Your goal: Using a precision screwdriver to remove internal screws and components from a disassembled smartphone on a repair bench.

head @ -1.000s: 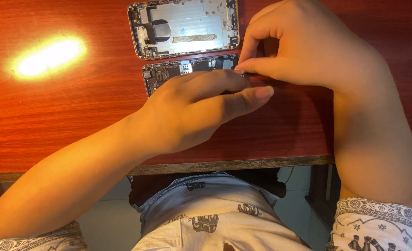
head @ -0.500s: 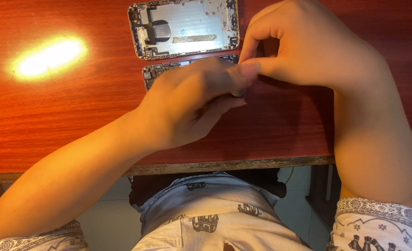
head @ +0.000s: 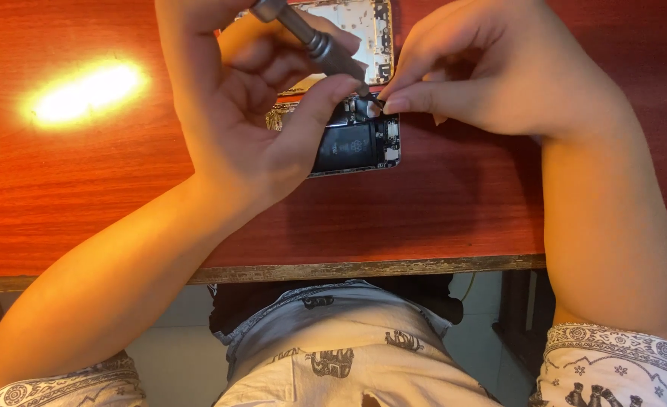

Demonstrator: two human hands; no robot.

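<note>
Reddish wooden worktop (head: 85,196) is lit by a bright patch of glare at the left, and the opened phone (head: 356,143) lies on it near the far edge, its dark battery exposed. A metal screwdriver (head: 311,38) is gripped in the left hand (head: 250,113), fingers curled about the shaft, the tip brought down at the phone's upper edge. The right hand (head: 491,83) is pinched tight, thumb against forefinger, right at that tip; what is pinched is too small to be told. The pale rear housing (head: 356,30) is seen just behind, partly hidden.

A slip is judged the risk: with the tip so near the battery and the fingertips, the cell could be scratched or a finger jabbed, and a tiny part could be dropped and lost.

Against half a second ago, the left hand has been raised and turned, the screwdriver brought into sight, and the battery uncovered.
</note>
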